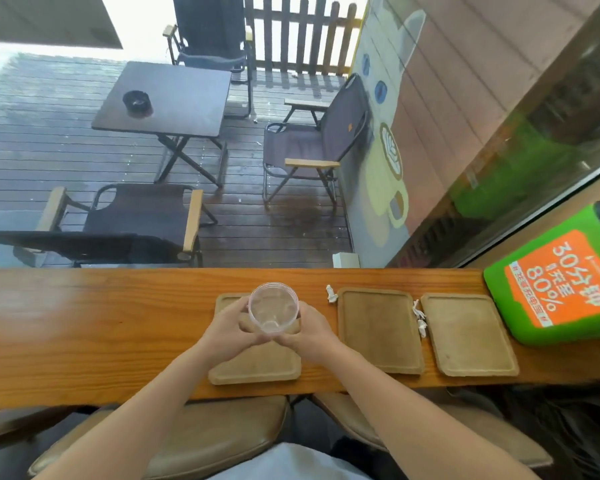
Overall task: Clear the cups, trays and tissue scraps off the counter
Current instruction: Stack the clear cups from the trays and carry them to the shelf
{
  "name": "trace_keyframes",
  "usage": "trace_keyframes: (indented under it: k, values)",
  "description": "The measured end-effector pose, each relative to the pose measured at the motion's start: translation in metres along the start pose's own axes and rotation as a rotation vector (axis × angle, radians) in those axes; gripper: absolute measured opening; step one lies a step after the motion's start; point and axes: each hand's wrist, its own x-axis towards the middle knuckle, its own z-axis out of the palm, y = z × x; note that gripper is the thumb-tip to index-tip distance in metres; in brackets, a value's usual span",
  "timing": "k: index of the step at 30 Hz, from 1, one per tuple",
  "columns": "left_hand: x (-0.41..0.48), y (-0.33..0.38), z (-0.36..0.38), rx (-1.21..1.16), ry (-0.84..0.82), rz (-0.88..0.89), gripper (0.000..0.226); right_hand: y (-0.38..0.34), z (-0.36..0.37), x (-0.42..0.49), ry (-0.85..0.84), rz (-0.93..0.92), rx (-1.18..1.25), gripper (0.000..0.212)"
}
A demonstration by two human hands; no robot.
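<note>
The person is standing at a long wooden table [84,323] and is holding a clear plastic cup [273,307] with both hands. The left hand [230,327] is wrapping the cup from its left side, and the right hand [307,336] is wrapping it from the right side, so each grip is closed around the cup wall and the fingertips are nearly meeting below it. The cup is upright, looking empty, and it is sitting over the far part of the left tray [257,362]; I cannot tell if its base is touching the tray or is lifted.

Two more brown trays are lying to the right: the middle tray [378,327] and the right tray [468,336], both with nothing on them. A small white tissue scrap [331,294] is lying just beside the far left corner of the middle tray. More tissue scraps [420,317] are lying in the gap between the middle and right trays. A green box [499,275] with an orange label is standing at the right end of the table.
</note>
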Motion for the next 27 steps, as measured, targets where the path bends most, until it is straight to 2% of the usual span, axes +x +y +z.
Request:
trace_keyframes:
  k: [9,14,20,24,27]
  values:
    - [0.037,0.087,0.047,0.027,-0.128,0.163,0.062,0.018,-0.087,-0.033,0.206,0.007,0.05,0.055]
    - [0.044,0.104,0.086,0.02,-0.202,0.188,0.063,0.047,-0.111,-0.051,0.255,0.028,0.074,0.061]
    - [0.052,0.124,0.127,0.055,-0.277,0.208,0.065,0.074,-0.13,-0.072,0.326,0.137,0.077,0.071]
    - [0.06,0.147,0.163,0.083,-0.413,0.239,0.072,0.092,-0.153,-0.104,0.408,0.151,0.134,0.069]
    - [0.059,0.172,0.201,0.115,-0.517,0.261,0.079,0.117,-0.171,-0.139,0.506,0.251,0.214,0.076]
